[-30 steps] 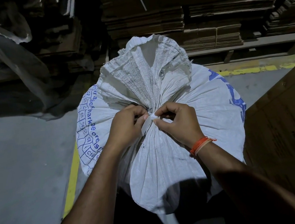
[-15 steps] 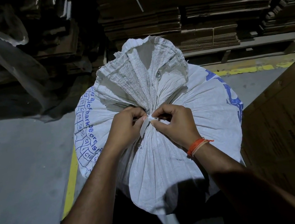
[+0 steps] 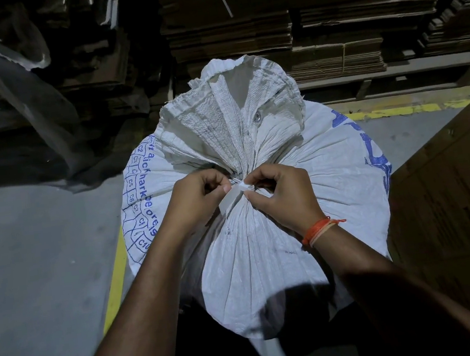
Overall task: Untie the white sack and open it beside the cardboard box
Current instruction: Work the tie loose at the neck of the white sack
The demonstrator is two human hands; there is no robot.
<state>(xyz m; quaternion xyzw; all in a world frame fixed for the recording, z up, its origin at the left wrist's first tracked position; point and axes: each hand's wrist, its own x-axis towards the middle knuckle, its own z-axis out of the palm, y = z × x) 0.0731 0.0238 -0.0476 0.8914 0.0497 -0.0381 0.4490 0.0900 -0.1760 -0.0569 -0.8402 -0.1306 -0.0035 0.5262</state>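
1. While the white sack (image 3: 263, 233) stands on the grey floor (image 3: 34, 274), just left of the cardboard box (image 3: 453, 205), its neck is bunched and tied.
2. The white tie (image 3: 234, 197) is pinched by the left hand (image 3: 194, 204) and right hand (image 3: 284, 198), held close together.

1. Your white sack (image 3: 265, 247): full, upright, blue print, neck bunched and still tied with a white tie strip (image 3: 234, 197).
2. Your cardboard box (image 3: 450, 197): brown, just right of it.
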